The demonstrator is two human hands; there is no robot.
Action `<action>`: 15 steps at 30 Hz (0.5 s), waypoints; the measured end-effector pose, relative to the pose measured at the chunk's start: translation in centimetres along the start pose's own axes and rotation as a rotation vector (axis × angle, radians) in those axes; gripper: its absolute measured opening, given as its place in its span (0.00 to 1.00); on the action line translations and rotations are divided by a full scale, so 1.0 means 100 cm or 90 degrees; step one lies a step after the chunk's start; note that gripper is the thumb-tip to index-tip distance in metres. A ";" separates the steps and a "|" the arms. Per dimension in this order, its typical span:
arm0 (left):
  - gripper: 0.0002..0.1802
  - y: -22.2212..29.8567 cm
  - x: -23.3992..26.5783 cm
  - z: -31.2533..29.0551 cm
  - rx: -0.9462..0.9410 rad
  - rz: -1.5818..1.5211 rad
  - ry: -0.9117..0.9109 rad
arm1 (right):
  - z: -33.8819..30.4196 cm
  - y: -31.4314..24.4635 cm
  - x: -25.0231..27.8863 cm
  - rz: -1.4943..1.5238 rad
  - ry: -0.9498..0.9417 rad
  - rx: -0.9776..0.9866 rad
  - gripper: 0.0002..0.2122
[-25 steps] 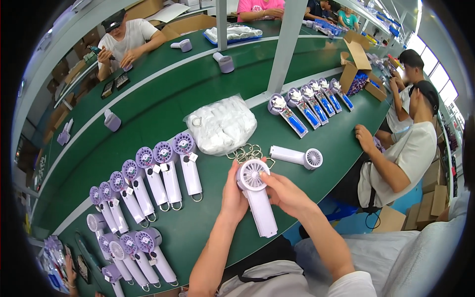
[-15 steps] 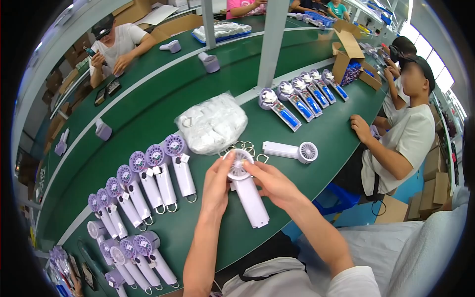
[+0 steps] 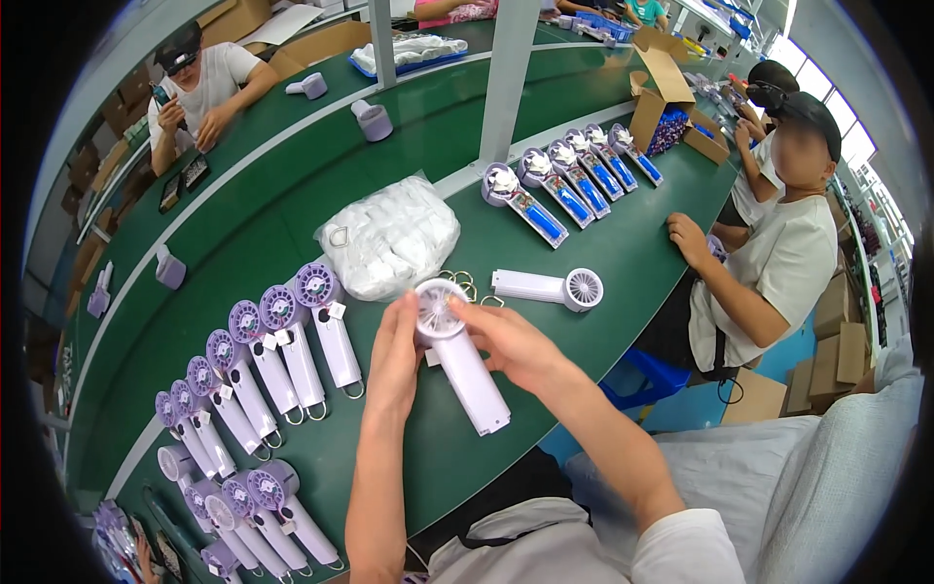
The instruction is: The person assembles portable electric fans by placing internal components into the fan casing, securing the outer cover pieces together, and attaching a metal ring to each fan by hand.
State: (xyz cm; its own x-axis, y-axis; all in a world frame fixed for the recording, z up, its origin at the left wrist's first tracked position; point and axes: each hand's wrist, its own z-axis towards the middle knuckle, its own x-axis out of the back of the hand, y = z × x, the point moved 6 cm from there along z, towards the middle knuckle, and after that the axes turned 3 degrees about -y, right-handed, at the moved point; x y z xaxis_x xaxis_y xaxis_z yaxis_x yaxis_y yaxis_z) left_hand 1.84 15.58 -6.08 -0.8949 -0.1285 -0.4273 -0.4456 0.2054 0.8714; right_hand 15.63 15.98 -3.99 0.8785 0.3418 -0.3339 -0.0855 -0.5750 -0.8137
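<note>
A pale lilac handheld fan [image 3: 471, 382] is held between my two hands over the green table, its round grille away from me and its handle slanting back toward me. My left hand [image 3: 393, 343] is closed along the left side of the fan's head. My right hand [image 3: 513, 343] grips from the right, with the thumb near the grille and the fingers behind the handle. Just beyond the head lie several metal rings [image 3: 460, 280], partly hidden by it. To the right rests another lilac casing with a round grille [image 3: 547, 287].
Rows of finished-looking lilac fans [image 3: 255, 375] lie at left. A clear bag of white parts [image 3: 391, 238] sits beyond my hands. Opened fans with blue cells [image 3: 541, 216] line the far right, near a cardboard box [image 3: 662, 92]. A metal post [image 3: 506, 88] rises behind; a co-worker [image 3: 769, 263] sits at right.
The whole scene has shifted left in the view. My left thumb has slid from the grille toward the head's rim; both hands still hold the fan.
</note>
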 end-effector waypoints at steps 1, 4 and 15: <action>0.32 0.000 0.004 0.003 -0.040 0.014 0.037 | 0.000 -0.007 0.005 0.023 0.015 0.005 0.27; 0.32 -0.004 0.025 -0.010 0.057 0.236 0.013 | 0.008 -0.024 0.019 0.071 -0.008 0.092 0.27; 0.35 -0.037 -0.015 -0.037 0.036 -0.273 -0.402 | 0.026 -0.034 0.011 -0.141 0.061 0.138 0.29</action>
State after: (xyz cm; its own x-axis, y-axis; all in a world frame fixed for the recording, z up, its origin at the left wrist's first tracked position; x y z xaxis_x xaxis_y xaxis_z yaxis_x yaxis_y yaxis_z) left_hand 4.92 11.46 -7.77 -0.4803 0.3671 -0.7966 -0.7421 0.3140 0.5922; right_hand 15.65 20.22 -2.84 0.9260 0.3642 -0.0993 0.0239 -0.3192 -0.9474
